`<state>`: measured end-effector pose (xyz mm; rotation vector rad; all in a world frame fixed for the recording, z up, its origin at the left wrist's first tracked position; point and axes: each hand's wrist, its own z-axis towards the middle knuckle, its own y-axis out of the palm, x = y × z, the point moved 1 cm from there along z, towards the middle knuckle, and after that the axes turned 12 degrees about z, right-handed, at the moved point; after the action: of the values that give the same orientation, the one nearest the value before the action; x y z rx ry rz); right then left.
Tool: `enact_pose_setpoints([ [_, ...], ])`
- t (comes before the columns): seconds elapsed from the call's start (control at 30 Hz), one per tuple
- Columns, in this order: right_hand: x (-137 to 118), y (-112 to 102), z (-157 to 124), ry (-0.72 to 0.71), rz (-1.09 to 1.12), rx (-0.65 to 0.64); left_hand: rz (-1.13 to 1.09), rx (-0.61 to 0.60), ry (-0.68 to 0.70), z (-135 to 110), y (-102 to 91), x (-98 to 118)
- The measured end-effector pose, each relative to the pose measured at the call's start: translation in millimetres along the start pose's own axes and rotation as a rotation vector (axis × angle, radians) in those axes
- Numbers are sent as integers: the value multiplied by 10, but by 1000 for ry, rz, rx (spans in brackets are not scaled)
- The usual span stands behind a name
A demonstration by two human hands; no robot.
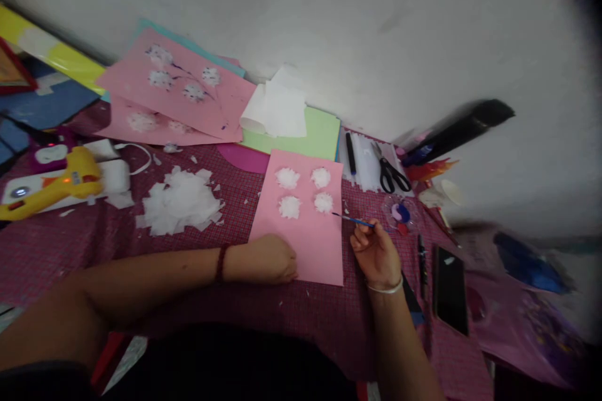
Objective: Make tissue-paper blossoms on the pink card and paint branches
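Observation:
A pink sheet of paper (311,232) lies on the red checked cloth in front of me, with several white tissue puffs (305,190) stuck on its upper half. My left hand (269,259) rests on the sheet's lower left corner, fingers curled down on the paper. Just right of the sheet, my right hand (376,253) pinches a thin blue paintbrush (353,220), whose tip points left at the sheet's right edge near the puffs. A small clear paint palette (401,212) with blue, pink and red paint sits just beyond that hand.
A heap of white tissue scraps (181,201) and a yellow glue gun (54,185) lie at the left. More pink sheets with puffs (176,84), a green sheet, white paper, black scissors (390,170), a black marker (350,151) and a dark phone (450,288) surround the work.

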<state>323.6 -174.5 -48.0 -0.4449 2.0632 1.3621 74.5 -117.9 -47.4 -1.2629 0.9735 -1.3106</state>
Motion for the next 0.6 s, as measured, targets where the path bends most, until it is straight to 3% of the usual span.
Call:
enact_pose_setpoints([
  [0.13,1,15,7,-38,-30,-7,9,-45,21,-8,18,-14],
  [0.6,7,-13,28,-51,-74,2,-1,41,14,-12,56,-16],
])
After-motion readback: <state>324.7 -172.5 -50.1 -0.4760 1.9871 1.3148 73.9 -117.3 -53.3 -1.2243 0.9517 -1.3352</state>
